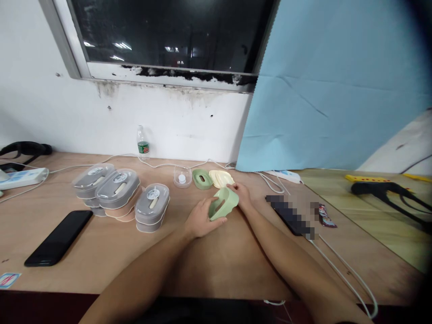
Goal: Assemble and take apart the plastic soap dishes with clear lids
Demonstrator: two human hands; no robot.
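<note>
At table centre, both your hands grip one green tray (222, 203).
Left hand (202, 220) curls round its near end, right hand (241, 193) pinches its far rim; three dishes (202, 179) lie at 12 o'clock.

Print on the bottle (143, 145) label and container lids (153, 194) is too small to read.

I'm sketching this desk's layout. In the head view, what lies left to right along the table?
White power strip, grey lidded boxes, clear dish, dark green tray, yellow tray, candy wrapper. The light green dish, held by the left hand and right hand, overlaps the yellow tray, so it is skipped.
</note>
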